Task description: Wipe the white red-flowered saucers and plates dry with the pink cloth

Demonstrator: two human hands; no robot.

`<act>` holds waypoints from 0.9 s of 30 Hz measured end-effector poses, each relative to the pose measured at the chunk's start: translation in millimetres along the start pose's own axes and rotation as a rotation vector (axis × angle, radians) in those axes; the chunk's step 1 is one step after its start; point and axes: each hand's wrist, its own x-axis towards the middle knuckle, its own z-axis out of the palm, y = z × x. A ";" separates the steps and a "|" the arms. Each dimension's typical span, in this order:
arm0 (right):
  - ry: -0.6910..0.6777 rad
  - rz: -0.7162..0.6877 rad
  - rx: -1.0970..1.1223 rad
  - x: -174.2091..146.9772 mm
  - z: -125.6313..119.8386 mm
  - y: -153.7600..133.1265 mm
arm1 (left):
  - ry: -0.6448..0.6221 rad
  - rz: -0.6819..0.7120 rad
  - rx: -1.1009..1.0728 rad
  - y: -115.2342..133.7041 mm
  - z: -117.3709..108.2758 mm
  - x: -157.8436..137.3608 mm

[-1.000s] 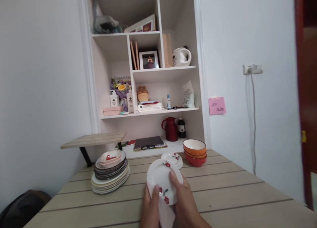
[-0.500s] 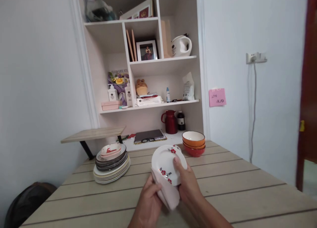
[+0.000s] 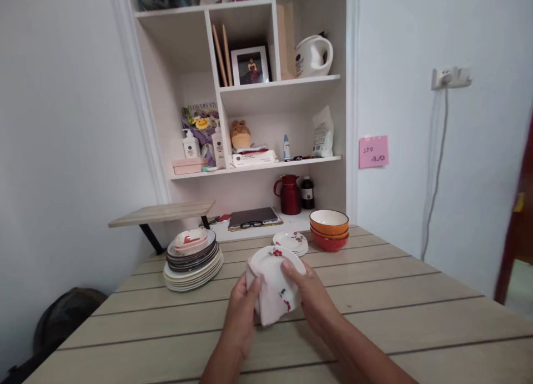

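A small white plate (image 3: 272,267) with red flowers is held above the table, tilted toward me. My right hand (image 3: 312,289) grips its right rim, thumb lying on the face. At the left rim, my left hand (image 3: 244,303) is closed on a pale pink cloth (image 3: 268,302), which is pressed against the plate and covers its lower left part. The fingers of both hands behind the plate are hidden. Just beyond it, a short stack of matching flowered plates (image 3: 287,240) rests on the table.
On the left stands a taller stack of plates (image 3: 195,273), topped by small dishes (image 3: 190,239). Orange and red bowls (image 3: 328,228) are stacked at the back right of the slatted table (image 3: 375,317). Behind are a red jug (image 3: 290,195) and a closed laptop (image 3: 252,217).
The plate and both hands have shifted slightly left, and the cloth now wraps over the plate's left rim. The view has tilted down, showing more of the flowered plate stack behind.
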 end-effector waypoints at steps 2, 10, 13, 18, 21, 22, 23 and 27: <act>-0.038 0.018 -0.024 -0.4 -2.0 -2.8 | 0.025 0.004 0.066 -2.5 -1.6 0.5; -0.218 0.023 -0.176 -3.2 1.3 -7.0 | 0.058 0.109 0.129 1.0 -7.8 4.5; -0.247 -0.038 -0.317 -0.7 -0.8 -12.1 | 0.024 0.134 0.226 4.9 -8.4 4.9; -0.233 -0.168 -0.632 3.4 -9.0 -20.4 | 0.015 0.287 0.594 5.2 -10.1 5.5; -0.275 -0.247 -0.755 3.8 -10.0 -22.9 | 0.018 0.451 0.816 5.6 -10.1 4.0; -0.294 -0.260 -0.769 3.6 -9.7 -23.4 | 0.015 0.497 0.856 6.1 -9.9 3.0; -0.307 -0.272 -0.771 3.3 -9.3 -23.6 | 0.007 0.527 0.880 6.6 -9.6 1.9; -0.285 -0.280 -0.693 1.3 -7.9 -20.2 | -0.021 0.474 0.871 7.2 -9.1 -1.4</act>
